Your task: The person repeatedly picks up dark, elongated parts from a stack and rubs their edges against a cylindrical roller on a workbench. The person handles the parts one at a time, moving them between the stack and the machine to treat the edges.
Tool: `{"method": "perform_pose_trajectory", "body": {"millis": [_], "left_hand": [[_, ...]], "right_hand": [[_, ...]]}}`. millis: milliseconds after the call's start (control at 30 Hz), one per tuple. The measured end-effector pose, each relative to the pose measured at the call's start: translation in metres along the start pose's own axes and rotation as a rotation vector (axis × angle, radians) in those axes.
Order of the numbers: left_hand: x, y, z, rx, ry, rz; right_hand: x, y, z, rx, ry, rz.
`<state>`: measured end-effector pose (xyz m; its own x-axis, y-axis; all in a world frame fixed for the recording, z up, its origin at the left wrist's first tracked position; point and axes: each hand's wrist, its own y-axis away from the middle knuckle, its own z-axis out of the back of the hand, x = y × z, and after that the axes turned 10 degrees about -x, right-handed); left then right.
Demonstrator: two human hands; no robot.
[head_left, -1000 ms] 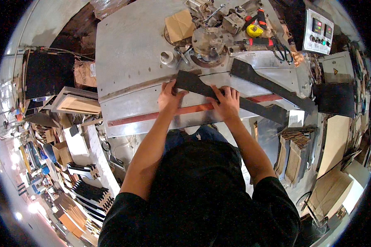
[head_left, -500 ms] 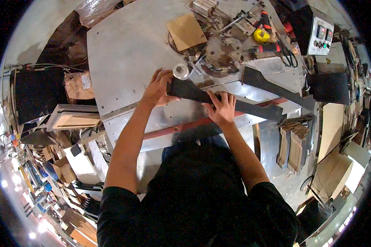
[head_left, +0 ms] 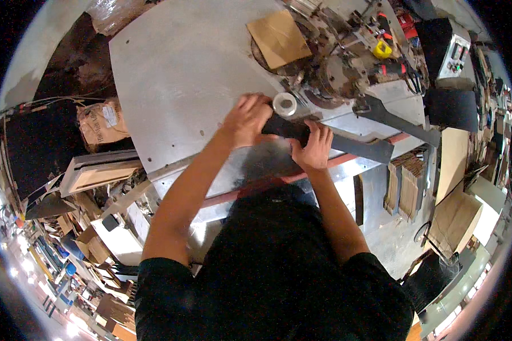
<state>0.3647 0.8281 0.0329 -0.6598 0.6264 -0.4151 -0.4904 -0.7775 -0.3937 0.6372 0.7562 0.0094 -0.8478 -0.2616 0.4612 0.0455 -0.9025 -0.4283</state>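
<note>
A long, dark, shaped board [head_left: 361,149] lies along the front of the metal table, its left part right beside a round, pale metal roller [head_left: 284,104]. My left hand [head_left: 246,124] is closed on the board's left end, its fingers slightly blurred, just left of the roller. Farther right, my right hand [head_left: 314,149] grips the same board from the near edge, thumb and fingers pressed on it. A second dark board [head_left: 401,124] of similar shape rests on the table beyond the first, to the right.
A square brown sheet [head_left: 279,40] lies on dirty machine parts [head_left: 338,77] behind the roller. A yellow tape measure [head_left: 382,49] is to their right. Several stacked boards [head_left: 407,184] stand low at the right. A control box [head_left: 454,54] with buttons is at the far right.
The view has shifted, so the table and roller appear moved. My hands are closer together on the board, and the board's right end seems nearer the roller.
</note>
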Motion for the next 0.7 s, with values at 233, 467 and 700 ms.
{"method": "perform_pose_trajectory", "body": {"millis": [233,467,700], "left_hand": [[0.042,-0.012,-0.009,0.091,0.061,-0.181],[0.08,-0.008,0.002,0.239,0.017,-0.372],[0.082,0.005,0.023,0.075,0.027,-0.391]], "right_hand": [[0.009,-0.004,-0.031,-0.075,0.081,0.058],[-0.021,-0.009,-0.001,-0.031,0.079,0.174],[-0.07,0.01,0.025,0.109,0.083,0.08]]}}
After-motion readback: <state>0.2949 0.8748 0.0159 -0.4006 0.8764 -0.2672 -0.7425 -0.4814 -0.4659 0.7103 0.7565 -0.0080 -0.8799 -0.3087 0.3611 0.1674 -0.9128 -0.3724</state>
